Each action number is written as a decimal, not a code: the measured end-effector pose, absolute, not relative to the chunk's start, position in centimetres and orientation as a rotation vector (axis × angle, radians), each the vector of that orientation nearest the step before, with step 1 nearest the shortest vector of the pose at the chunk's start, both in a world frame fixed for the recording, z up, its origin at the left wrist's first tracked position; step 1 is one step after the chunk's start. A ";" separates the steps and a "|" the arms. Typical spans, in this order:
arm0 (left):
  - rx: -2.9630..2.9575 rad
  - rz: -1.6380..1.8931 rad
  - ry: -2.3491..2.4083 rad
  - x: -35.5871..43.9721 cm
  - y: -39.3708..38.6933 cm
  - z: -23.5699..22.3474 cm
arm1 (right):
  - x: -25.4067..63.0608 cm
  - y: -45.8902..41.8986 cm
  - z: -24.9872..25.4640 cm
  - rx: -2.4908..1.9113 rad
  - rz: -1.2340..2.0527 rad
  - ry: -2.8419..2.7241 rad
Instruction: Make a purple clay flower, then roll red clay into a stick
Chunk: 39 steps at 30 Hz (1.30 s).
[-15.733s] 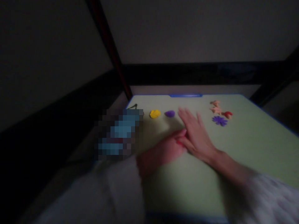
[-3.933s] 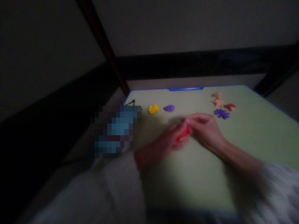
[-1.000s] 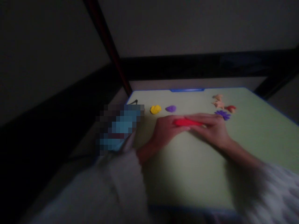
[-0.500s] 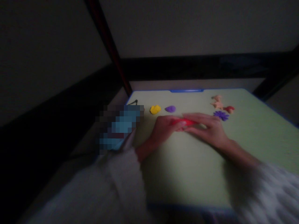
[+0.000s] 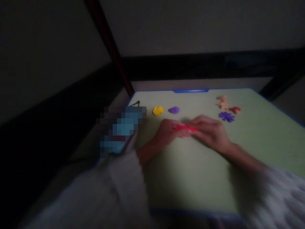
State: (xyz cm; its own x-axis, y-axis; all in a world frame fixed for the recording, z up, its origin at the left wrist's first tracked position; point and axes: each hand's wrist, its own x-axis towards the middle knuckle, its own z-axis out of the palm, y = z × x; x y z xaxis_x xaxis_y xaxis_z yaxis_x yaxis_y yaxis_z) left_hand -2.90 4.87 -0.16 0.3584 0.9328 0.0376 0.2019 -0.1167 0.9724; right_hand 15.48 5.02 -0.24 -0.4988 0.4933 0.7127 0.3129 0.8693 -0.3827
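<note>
A thin, elongated piece of red modelling clay (image 5: 185,128) is pinched between my two hands above the middle of the table. My left hand (image 5: 168,131) has its fingers closed on the left end. My right hand (image 5: 211,131) grips the right end between thumb and fingers. The fingers partly cover the clay, so its full shape is hidden. Beyond my left hand lie a yellow lump of clay (image 5: 158,110) and a smaller purple lump (image 5: 174,110). A purple flower-shaped piece (image 5: 227,116) lies just beyond my right hand.
Peach-coloured clay shapes (image 5: 222,105) and a small red-and-peach piece (image 5: 235,110) lie at the back right of the pale table (image 5: 190,178). A blue handle (image 5: 190,91) sits on the far edge. A blurred-out blue object (image 5: 124,127) stands at the left edge.
My right hand's fingers have drawn in closer to the left hand, and the red clay shows as a narrower strip. The view has shifted slightly; the pieces on the table stay put.
</note>
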 end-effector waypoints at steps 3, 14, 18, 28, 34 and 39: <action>1.567 0.879 1.029 -2.7 4.9 -0.1 | 15.5 5.1 -0.2 -0.594 0.249 -2.128; 1.929 1.229 1.068 -2.8 5.4 -1.2 | 15.7 5.5 0.1 -0.756 0.220 -2.049; 1.973 1.224 1.093 -2.9 5.2 -0.8 | 15.8 5.3 -0.1 -0.701 0.149 -2.120; 1.855 1.160 1.157 -2.9 5.0 -0.7 | 15.9 4.9 0.0 -0.681 0.179 -2.154; 1.581 1.072 1.104 -2.5 5.2 -0.4 | 15.7 5.2 -0.2 -0.695 0.161 -2.138; 1.516 0.969 1.027 -2.2 4.7 0.3 | 15.3 5.1 -0.2 -0.680 0.157 -2.122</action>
State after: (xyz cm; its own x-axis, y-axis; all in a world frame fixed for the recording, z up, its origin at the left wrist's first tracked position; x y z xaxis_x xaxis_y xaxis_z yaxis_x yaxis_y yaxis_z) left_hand -2.18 4.69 0.25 0.3128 0.9471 0.0715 0.1263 -0.1161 0.9852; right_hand 15.25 5.11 -0.15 -0.4654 0.5225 0.7144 0.4120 0.8423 -0.3476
